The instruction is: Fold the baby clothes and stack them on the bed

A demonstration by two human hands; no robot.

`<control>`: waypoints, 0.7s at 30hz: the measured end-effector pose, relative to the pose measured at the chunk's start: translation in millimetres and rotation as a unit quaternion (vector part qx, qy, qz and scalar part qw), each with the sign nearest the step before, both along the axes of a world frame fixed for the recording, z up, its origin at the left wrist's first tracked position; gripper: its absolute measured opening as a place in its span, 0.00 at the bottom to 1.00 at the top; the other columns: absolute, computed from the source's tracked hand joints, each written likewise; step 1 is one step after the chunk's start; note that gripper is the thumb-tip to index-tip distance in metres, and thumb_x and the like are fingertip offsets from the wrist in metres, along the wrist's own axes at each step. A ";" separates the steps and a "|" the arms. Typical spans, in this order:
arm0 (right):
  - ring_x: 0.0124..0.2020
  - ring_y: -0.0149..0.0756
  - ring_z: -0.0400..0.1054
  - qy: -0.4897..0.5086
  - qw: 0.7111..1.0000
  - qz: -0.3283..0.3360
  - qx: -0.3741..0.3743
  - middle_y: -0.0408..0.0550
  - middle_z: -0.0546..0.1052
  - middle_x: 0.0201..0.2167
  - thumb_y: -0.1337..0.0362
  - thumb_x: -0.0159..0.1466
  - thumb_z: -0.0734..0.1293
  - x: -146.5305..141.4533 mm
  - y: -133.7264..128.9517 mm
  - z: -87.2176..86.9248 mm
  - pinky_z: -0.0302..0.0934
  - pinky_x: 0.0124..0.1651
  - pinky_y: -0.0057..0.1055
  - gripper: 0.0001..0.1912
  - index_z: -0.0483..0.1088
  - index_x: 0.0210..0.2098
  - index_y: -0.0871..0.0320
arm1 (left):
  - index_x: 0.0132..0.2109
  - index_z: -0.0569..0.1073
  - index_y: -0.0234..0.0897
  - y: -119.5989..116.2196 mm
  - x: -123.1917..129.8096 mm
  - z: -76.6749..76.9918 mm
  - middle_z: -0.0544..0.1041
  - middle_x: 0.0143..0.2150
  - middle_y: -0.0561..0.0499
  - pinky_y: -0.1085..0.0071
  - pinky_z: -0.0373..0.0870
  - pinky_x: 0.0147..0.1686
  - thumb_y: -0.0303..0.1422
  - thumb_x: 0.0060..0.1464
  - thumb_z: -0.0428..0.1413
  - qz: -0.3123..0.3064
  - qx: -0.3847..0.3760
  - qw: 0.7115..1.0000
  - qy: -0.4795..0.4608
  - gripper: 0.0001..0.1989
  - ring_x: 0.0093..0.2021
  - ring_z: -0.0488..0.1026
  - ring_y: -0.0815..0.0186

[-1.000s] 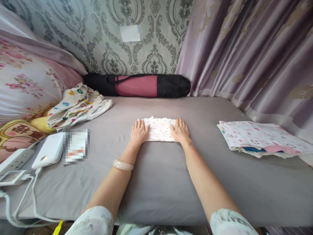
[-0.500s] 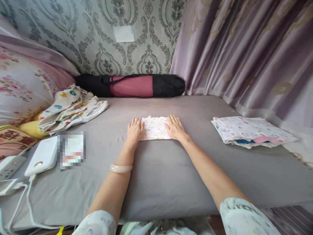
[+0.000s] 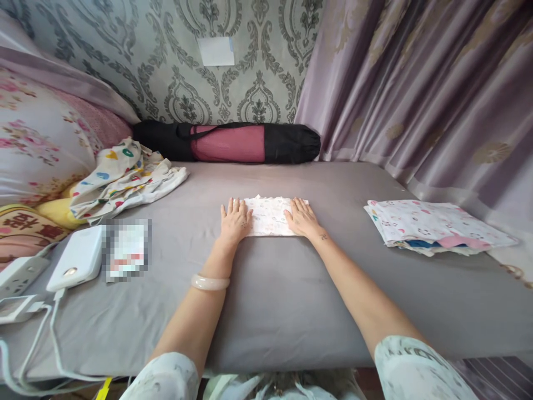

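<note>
A white cloth with a faint small print point(image 3: 270, 215), folded into a flat rectangle, lies on the grey bed sheet point(image 3: 283, 300). My left hand point(image 3: 235, 220) rests flat on its left end, palm down with the fingers stretched out. On the right end lies my right hand point(image 3: 303, 216), also flat, its thumb pointing inward over the cloth. Both palms press on the cloth without gripping it. The cloth's far edge looks slightly ruffled, and its two ends are partly hidden under my hands.
To the right sits a stack of folded printed cloths point(image 3: 437, 225). A crumpled patterned garment point(image 3: 125, 180) lies at the left by a floral pillow point(image 3: 37, 139). Nearer are a white power bank point(image 3: 77, 258), a power strip point(image 3: 20, 275) and cables. A black-and-red rolled bag point(image 3: 229, 144) lines the wall.
My left hand has shifted slightly inward over the cloth, its fingers a little more spread. My right hand stays on the right end. The whole view has moved slightly.
</note>
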State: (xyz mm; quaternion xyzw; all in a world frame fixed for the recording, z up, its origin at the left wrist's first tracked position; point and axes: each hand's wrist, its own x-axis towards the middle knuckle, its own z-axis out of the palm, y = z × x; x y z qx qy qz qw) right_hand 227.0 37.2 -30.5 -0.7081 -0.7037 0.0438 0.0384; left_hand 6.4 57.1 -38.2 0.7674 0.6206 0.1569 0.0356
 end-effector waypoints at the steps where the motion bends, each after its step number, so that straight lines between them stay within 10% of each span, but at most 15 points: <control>1: 0.71 0.44 0.37 0.000 1.000 0.000 0.012 0.58 0.47 0.70 0.53 0.71 0.45 -3.9 -0.4 2.3 0.33 0.70 0.41 0.34 0.47 0.69 0.69 | 0.66 0.60 0.29 -0.7 2.6 -0.1 0.56 0.69 0.37 0.47 0.38 0.67 0.40 0.65 0.37 -0.006 0.032 0.999 -0.004 0.29 0.71 0.45 0.51; 14: 0.70 0.43 0.39 0.015 0.999 0.025 0.030 0.54 0.49 0.70 0.55 0.71 0.46 -23.6 0.2 -5.7 0.33 0.69 0.44 0.32 0.48 0.69 0.65 | 0.66 0.60 0.27 -1.0 9.4 -8.9 0.57 0.68 0.36 0.47 0.43 0.66 0.42 0.65 0.41 -0.023 -0.031 0.999 -0.023 0.29 0.70 0.48 0.48; 21: 0.71 0.44 0.35 0.030 0.999 0.028 0.027 0.56 0.45 0.71 0.54 0.71 0.45 -45.9 2.1 5.5 0.29 0.69 0.46 0.33 0.47 0.69 0.66 | 0.61 0.66 0.34 5.1 3.0 2.7 0.65 0.64 0.39 0.48 0.45 0.66 0.38 0.65 0.40 0.028 0.031 0.980 -0.192 0.24 0.68 0.55 0.52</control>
